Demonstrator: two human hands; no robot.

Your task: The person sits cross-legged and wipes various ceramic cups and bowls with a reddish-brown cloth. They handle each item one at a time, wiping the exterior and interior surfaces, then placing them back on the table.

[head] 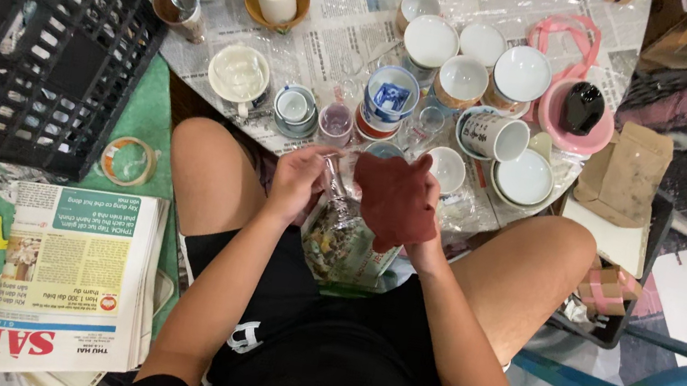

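Glass [337,190]: our left hand [298,179] grips its stem.
Cloth [395,199]: our right hand [421,232] clutches it; we wipe gently, supporting the glass.

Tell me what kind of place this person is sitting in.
Probably a home or small shop's packing and cleaning corner. A newspaper-covered table is crowded with cups and bowls, a black crate stands beside it, and the left hand holds a glass while the right hand grips a brown cloth.
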